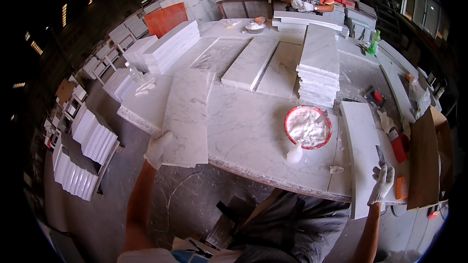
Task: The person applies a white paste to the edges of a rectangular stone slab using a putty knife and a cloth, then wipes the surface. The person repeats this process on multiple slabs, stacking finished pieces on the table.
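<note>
Gripping a marble slab [186, 117] on the table [253, 136], the left hand [157, 149] is closing its grip on the near corner; the right hand [381, 183] is seemingly pinching a blade [380, 154], so the next move calls for a steady slide.

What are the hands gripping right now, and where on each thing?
The left hand grips the marble slab at its near left corner. The right hand holds a scraper by its handle.

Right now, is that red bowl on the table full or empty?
Nearly full. The red bowl holds a heap of white paste or powder across most of its inside, with a tool resting in it by the rim.
</note>
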A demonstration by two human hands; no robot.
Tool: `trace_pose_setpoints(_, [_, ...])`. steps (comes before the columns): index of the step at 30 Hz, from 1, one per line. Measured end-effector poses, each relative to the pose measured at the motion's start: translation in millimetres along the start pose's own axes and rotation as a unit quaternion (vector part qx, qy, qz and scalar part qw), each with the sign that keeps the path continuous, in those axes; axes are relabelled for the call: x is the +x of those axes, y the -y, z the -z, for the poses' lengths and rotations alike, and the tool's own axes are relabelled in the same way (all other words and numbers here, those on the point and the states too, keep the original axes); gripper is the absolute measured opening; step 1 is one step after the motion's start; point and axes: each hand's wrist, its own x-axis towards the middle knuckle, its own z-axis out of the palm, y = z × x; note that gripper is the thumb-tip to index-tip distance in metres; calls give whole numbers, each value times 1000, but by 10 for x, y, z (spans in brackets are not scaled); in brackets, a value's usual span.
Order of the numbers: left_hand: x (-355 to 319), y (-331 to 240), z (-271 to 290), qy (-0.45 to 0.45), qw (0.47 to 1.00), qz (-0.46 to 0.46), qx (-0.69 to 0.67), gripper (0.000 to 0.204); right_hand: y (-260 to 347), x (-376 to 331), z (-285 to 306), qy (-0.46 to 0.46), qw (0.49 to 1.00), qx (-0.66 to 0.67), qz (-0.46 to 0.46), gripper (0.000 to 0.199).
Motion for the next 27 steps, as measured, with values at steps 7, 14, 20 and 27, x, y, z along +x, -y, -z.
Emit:
trace_pose_setpoints(7, [404, -51, -171, 88, 996, 9, -31, 27, -175, 217, -83, 6, 999, -19, -37, 17])
trace_pose_setpoints(14, [1339, -201, -847, 204, 974, -46, 86, 20, -478, 589, -419, -17, 999, -35, -23, 14])
trace_pose_setpoints(20, [2351, -174, -1342, 201, 978, 50, -3, 26, -483, 554, -676, -58, 986, -155, 20, 14])
trace_pose_setpoints(27, [3069, -253, -2007, 214, 975, 65, 15, 27, -517, 537, -705, -72, 977, -197, 30, 14])
